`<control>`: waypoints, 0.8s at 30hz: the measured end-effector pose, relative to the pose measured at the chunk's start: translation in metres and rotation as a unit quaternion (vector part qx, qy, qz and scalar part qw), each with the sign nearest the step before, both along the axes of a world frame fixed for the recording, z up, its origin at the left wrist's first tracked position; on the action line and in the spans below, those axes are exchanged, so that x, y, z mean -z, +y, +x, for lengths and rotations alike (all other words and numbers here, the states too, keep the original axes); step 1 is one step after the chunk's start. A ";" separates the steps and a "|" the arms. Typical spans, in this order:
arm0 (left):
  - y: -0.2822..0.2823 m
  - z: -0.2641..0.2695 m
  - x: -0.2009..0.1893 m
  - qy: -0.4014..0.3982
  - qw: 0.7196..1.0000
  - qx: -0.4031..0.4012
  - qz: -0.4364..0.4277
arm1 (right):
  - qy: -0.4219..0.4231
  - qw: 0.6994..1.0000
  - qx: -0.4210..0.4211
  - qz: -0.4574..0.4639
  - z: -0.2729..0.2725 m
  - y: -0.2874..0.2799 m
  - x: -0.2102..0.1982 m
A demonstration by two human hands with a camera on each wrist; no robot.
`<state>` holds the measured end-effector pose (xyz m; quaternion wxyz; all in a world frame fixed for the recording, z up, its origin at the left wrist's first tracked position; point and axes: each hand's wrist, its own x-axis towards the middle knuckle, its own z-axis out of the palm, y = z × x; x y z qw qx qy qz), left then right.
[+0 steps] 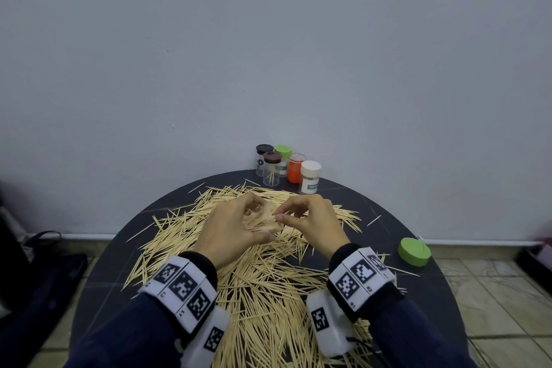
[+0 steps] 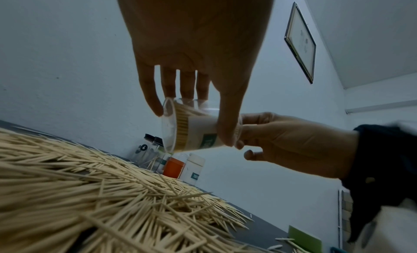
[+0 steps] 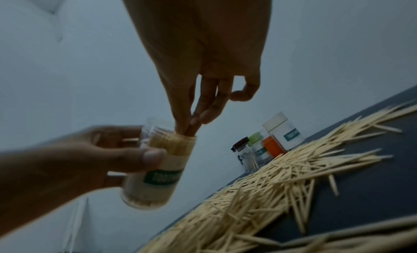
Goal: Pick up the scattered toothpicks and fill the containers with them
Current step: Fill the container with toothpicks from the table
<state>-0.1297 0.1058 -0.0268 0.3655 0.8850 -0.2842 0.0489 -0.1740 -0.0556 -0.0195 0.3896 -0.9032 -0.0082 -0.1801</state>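
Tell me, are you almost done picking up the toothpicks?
Not nearly. The left hand holds a clear container that looks nearly full, and the right hand has its fingertips at the mouth. Its green lid lies off. A big pile of toothpicks still covers the table.

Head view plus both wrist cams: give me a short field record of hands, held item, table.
left hand: grips clear plastic toothpick jar, tilted, open, nearly full
right hand: fingertips in the jar mouth, pinching toothpicks
loose wooden toothpicks: heaped across round dark table
loose green lid: on table, right side
other jars: five by the wall
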 end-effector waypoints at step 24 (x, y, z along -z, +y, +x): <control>0.002 0.002 0.000 -0.006 1.000 -0.021 -0.010 | -0.029 0.998 0.015 0.047 -0.004 -0.002 -0.004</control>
